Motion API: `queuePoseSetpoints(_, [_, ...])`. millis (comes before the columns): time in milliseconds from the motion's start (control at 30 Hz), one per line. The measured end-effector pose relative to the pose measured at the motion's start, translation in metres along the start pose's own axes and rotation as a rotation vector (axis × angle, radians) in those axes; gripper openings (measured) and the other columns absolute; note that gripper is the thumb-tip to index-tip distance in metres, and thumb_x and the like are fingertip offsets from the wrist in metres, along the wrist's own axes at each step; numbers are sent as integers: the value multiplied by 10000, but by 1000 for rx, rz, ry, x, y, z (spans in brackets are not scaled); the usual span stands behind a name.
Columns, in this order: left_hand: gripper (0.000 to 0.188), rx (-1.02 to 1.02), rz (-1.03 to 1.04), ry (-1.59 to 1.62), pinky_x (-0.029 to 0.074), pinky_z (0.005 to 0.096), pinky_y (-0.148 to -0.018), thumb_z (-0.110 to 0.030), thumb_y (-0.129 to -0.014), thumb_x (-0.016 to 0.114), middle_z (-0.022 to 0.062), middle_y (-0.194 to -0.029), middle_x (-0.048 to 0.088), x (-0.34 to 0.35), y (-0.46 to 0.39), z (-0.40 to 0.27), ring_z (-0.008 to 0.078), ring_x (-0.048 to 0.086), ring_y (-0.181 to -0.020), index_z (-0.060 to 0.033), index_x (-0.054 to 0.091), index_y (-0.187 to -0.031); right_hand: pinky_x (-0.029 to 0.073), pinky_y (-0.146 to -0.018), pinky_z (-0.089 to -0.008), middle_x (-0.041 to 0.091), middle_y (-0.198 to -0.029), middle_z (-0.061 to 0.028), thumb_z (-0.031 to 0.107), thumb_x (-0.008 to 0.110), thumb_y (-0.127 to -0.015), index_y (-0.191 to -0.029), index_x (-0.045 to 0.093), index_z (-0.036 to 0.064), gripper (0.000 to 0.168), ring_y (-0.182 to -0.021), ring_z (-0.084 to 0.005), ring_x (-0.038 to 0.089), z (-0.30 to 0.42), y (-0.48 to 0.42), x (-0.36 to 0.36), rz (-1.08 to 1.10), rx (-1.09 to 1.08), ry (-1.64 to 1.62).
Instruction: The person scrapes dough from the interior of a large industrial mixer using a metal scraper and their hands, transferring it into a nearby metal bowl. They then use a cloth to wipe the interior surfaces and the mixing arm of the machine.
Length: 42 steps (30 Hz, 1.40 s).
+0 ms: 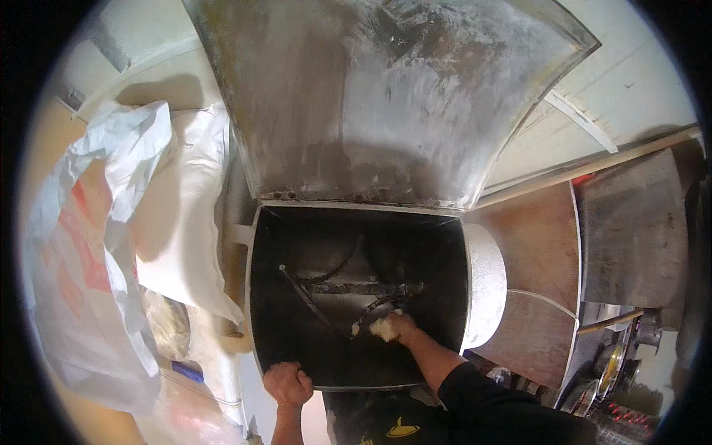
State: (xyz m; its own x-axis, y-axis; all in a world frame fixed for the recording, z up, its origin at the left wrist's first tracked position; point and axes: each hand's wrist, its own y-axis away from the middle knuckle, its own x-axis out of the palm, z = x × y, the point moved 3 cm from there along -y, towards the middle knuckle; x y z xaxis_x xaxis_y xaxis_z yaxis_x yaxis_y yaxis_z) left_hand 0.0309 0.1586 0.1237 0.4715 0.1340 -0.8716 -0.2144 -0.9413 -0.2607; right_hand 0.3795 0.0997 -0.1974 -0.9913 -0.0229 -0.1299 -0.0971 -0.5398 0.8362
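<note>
In front of me stands a dough mixer with a dark, deep tub (pixel 356 364) and a curved mixing arm (pixel 378 306) inside it. My right hand (pixel 405 325) reaches down into the tub and is closed around a pale lump of what looks like dough (pixel 382 329). Beside it, a smaller pale bit (pixel 355 329) clings near the end of the mixing arm. My left hand (pixel 288 385) grips the near left corner of the tub's rim. Shadow hides much of the tub's floor.
The mixer's metal lid (pixel 361 111) stands raised behind the tub, smeared with white powder. White sacks (pixel 183 222) lie to the left, with a blue object (pixel 188 371) near them. On the right are a white round housing (pixel 485 286), brown boards (pixel 528 250) and pans (pixel 609 359).
</note>
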Motion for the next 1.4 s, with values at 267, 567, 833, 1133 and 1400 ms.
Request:
queuePoseSetpoints(267, [134,-5,49,-30,451,406,-551,-214,-707,593,87,-665,594,-5,4,4,288,586,-599,-85,626,-719,547,-647,-367,642,-1133,-157,373,725,-914,-1193,572,-33,516,-877,-251,680,98,16,32,-155,320,-223])
queuePoseSetpoints(567, [112,33,81,2,434,403,-538,-203,-694,580,77,-653,581,1,-10,-3,283,564,-583,-102,626,-706,567,-751,-432,635,-1163,-186,418,714,-908,-1162,614,-73,561,-935,-279,659,82,32,89,184,351,60])
queuePoseSetpoints(833, [112,13,140,16,441,398,-556,-207,-699,584,80,-663,598,6,2,3,284,577,-591,-101,620,-701,519,-830,-469,646,-1171,-181,546,661,-898,-1262,593,13,649,-1013,-315,648,45,40,124,106,313,214])
queuePoseSetpoints(1133, [130,-20,152,-8,429,454,-564,-196,-699,580,121,-649,573,-2,0,2,339,565,-599,-74,622,-694,500,-903,-503,645,-1218,-150,460,736,-853,-1268,630,108,554,-1125,-362,612,74,6,55,516,-173,1024])
queuePoseSetpoints(1400, [113,-23,126,8,432,445,-559,-176,-680,582,126,-639,574,6,-4,-2,343,565,-591,-72,624,-691,508,-854,-497,667,-1158,-171,273,727,-842,-1164,684,92,372,-1025,-358,649,71,26,91,406,-177,766])
